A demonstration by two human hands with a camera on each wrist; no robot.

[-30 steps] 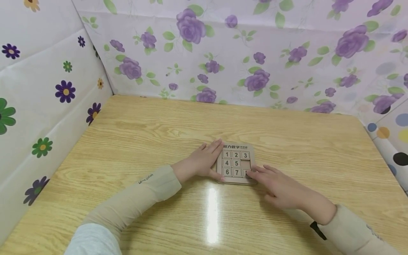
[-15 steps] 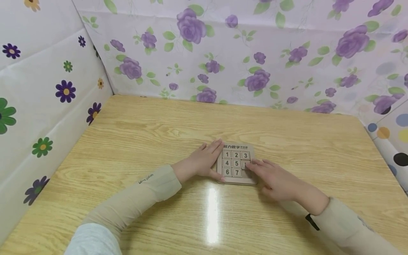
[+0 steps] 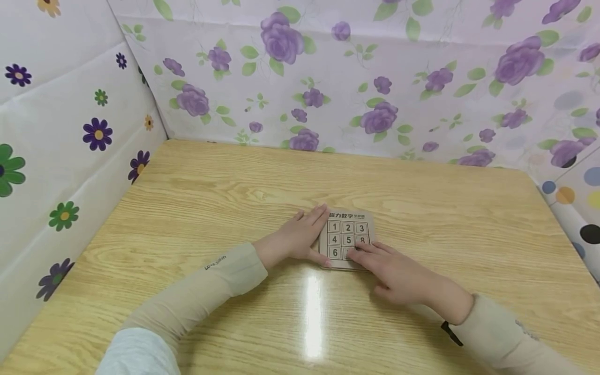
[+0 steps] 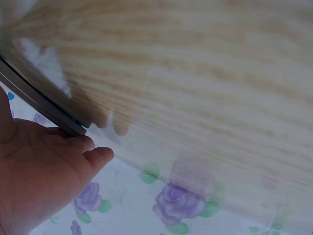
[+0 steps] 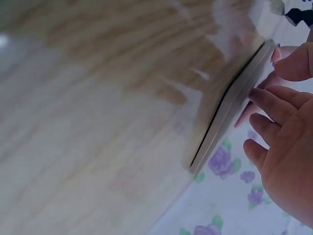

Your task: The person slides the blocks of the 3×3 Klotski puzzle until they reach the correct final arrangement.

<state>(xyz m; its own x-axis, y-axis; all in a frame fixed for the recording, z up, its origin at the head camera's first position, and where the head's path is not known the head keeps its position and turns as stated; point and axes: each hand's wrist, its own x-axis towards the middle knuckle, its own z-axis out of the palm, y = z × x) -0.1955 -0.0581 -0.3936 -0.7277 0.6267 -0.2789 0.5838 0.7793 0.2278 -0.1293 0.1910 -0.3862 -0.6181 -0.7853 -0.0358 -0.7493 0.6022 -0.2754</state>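
A flat sliding number puzzle (image 3: 346, 215) lies on the table in the head view, its numbered tiles set in a square frame. My left hand (image 3: 300, 237) rests against its left side, fingers straight toward the top corner and thumb at the bottom corner. The left wrist view shows that palm (image 4: 44, 171) beside the puzzle's dark edge (image 4: 44, 100). My right hand (image 3: 398, 273) reaches in from the right, fingertips on the bottom-row tile beside the 6, covering its number. Tile 8 (image 3: 362, 240) sits at the right of the middle row, partly behind a finger.
The wood-grain table (image 3: 225, 203) is glossy and carries a bright reflection (image 3: 313, 317) in front of the puzzle. A sheet with purple flowers (image 3: 281, 39) stands along the back edge, and a daisy-printed sheet (image 3: 61, 156) along the left.
Tile 8 has slid up from the bottom right to the middle row under my right fingertips. The right hand has then shifted down and left onto the bottom row. My left hand stays put.
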